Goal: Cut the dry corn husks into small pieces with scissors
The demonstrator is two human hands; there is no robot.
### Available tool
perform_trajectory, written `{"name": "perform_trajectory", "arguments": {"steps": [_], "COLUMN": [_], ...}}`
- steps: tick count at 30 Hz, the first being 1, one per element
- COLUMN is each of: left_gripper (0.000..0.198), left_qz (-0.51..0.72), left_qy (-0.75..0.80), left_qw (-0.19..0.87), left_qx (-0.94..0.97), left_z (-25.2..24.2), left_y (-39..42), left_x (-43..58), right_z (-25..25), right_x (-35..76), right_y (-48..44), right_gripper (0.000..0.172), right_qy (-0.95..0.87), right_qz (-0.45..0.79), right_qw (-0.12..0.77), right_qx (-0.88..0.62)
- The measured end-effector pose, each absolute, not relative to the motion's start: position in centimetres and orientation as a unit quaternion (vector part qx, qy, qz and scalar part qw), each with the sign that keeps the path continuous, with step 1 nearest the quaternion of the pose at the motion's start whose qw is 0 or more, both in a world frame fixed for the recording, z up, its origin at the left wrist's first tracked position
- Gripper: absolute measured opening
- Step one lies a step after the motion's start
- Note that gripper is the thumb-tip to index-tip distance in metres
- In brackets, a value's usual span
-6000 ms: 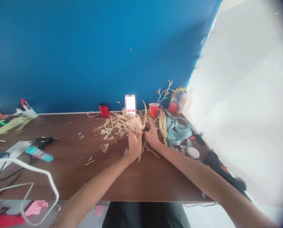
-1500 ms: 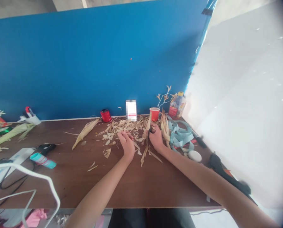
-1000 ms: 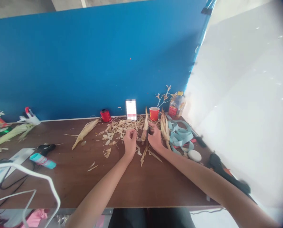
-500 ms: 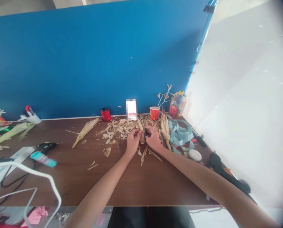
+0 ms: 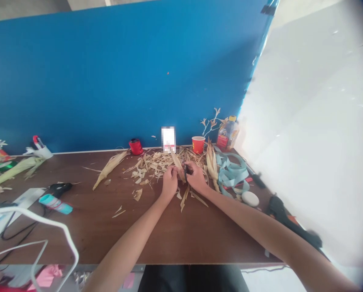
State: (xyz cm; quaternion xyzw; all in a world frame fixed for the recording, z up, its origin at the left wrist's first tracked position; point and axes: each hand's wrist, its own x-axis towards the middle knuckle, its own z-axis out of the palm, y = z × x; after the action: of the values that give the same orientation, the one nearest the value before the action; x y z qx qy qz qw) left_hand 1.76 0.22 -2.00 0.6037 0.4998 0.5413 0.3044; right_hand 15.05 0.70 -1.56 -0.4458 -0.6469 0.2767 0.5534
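Pinched in my left hand (image 5: 170, 181) is a pale strip of dry corn husk (image 5: 177, 161), which slants up and away to the left. My right hand (image 5: 197, 177) is closed around dark scissors (image 5: 185, 172), their blades right beside the strip; whether they touch it I cannot tell. Behind both hands spreads a heap of husk scraps (image 5: 157, 161), with several loose slivers under and in front of them. A whole dried husk (image 5: 212, 166) lies just right of my right hand.
Blue ribbon (image 5: 233, 172), a white disc (image 5: 250, 198) and a black glue gun (image 5: 291, 221) lie to the right. A red paper cup (image 5: 198, 145) and a bottle (image 5: 227, 136) stand behind. Leftward are another husk (image 5: 111, 167), a red roll (image 5: 135, 147) and a blue tube (image 5: 56, 203).
The husk strip has tilted and shifted left, so its far end now points up-left. My left hand has turned slightly; my right hand has barely moved.
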Motion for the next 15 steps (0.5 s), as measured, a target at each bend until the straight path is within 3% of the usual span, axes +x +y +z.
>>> {"name": "perform_trajectory", "arguments": {"steps": [11,15], "left_gripper": [0.032,0.031], "left_qz": [0.552,0.554], "left_qy": [0.473,0.482], "left_qw": [0.357,0.325], "left_qx": [0.586,0.596], "left_z": [-1.5,-1.42], "left_y": [0.04,-0.08], "left_x": [1.92,1.81], "right_z": [-1.08,-1.02], "right_x": [15.06,15.02], "right_y": [0.4,0.31], "right_gripper": [0.03,0.03], "right_qy": [-0.66,-0.65], "right_qz": [0.307,0.329], "right_qw": [0.55,0.541], "right_qx": [-0.411,-0.421]}}
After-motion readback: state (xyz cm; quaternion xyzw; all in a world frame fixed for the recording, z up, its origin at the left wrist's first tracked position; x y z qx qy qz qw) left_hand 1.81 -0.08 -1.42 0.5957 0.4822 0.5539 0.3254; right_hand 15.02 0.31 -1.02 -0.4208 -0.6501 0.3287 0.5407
